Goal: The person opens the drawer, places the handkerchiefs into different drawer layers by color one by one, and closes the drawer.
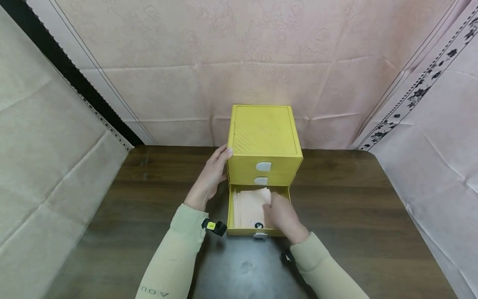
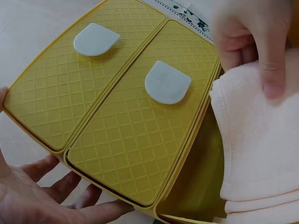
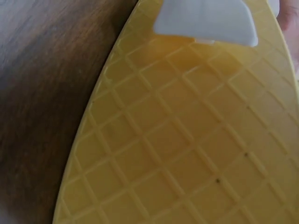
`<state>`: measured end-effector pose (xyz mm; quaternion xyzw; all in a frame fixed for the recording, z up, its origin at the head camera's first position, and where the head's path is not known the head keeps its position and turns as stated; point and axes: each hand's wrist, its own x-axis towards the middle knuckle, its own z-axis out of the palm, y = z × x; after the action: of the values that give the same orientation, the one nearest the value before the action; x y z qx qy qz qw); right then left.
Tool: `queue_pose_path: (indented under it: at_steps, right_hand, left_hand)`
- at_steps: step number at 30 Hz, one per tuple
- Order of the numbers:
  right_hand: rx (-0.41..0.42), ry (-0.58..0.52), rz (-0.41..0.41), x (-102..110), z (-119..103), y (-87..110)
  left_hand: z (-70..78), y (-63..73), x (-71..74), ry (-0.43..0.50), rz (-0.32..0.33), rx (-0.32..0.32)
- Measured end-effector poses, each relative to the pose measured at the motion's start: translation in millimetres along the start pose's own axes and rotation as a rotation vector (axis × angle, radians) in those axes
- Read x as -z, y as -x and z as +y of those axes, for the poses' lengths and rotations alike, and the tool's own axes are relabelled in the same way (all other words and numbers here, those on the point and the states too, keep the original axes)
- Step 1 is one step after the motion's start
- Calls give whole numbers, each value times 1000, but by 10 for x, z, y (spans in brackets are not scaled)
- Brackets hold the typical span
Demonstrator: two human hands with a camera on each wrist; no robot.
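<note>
A yellow drawer unit (image 1: 265, 128) stands at the table's back edge, its bottom drawer (image 1: 239, 232) pulled out and its two upper drawers closed. Pale pink folded towels (image 1: 248, 207) lie in that drawer, one with a small dark print near the front. My right hand (image 1: 282, 214) reaches in and pinches the top towel (image 2: 261, 140) at its edge, thumb on top. Against the unit's left side rests my left hand (image 1: 210, 174), its fingers (image 2: 70, 184) spread along the edge. The right wrist view is filled by the drawer's latticed front (image 3: 187, 140).
White tab handles (image 2: 168, 82) stick out from the drawer fronts. Brown wooden table (image 1: 160, 232) surface lies on both sides of the unit. A pale patterned cloth (image 1: 209, 50) hangs behind the table, with more cloth at left and right.
</note>
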<state>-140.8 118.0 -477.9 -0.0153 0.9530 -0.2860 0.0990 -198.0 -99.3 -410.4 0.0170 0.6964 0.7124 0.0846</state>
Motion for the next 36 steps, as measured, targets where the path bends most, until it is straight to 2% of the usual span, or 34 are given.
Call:
queue_pose_path:
  at_steps: [5, 11, 16, 22, 27, 31, 34, 36]
  right_hand:
    - [22, 7, 90, 46, -6, 105]
    - [108, -19, 216, 139, 16, 242]
    - [151, -98, 235, 183, 35, 302]
    - [138, -225, 210, 238, -1, 387]
    - [176, -408, 138, 255, -62, 541]
    - [231, -534, -1, 215, -131, 717]
    - [250, -564, -126, 161, -163, 850]
    - [252, -576, -205, 103, -151, 913]
  left_hand:
    - [14, 16, 5, -8, -20, -3]
    - [30, 11, 12, -20, -30, -6]
    - [29, 2, 23, -26, -33, 4]
    - [22, -11, 34, -22, -35, 23]
    - [54, 6, 31, -22, -38, 36]
    - [190, 117, -10, -26, -43, 29]
    - [151, 107, -15, -21, -36, 13]
    - [74, 58, -3, -14, -29, 7]
